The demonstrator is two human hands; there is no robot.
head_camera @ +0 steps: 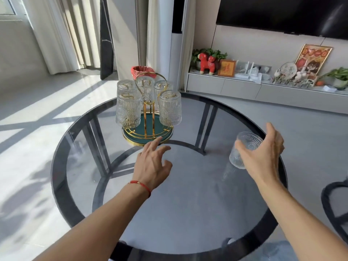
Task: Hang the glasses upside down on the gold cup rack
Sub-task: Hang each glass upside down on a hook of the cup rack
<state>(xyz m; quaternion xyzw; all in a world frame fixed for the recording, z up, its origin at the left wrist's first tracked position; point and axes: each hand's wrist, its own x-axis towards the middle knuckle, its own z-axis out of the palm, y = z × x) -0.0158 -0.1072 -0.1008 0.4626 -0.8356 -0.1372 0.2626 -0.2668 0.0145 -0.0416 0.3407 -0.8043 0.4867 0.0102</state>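
Observation:
The gold cup rack (145, 119) stands on its green round tray at the far side of the glass table. Several ribbed clear glasses hang upside down on it, such as the front left one (128, 112) and the front right one (170, 110). One more ribbed glass (249, 143) stands upright on the table at the right. My right hand (263, 157) curves around this glass with fingers spread, the thumb in front of it, not closed on it. My left hand (152, 164) is open just before the tray's front rim, its fingertips close to the rim.
The round glass table has a dark rim (60, 166) and dark legs below. A bin with a red liner (142, 71) stands behind the rack. A low white cabinet (244, 87) with ornaments runs along the right wall. A dark curved frame (331, 204) shows at the right edge.

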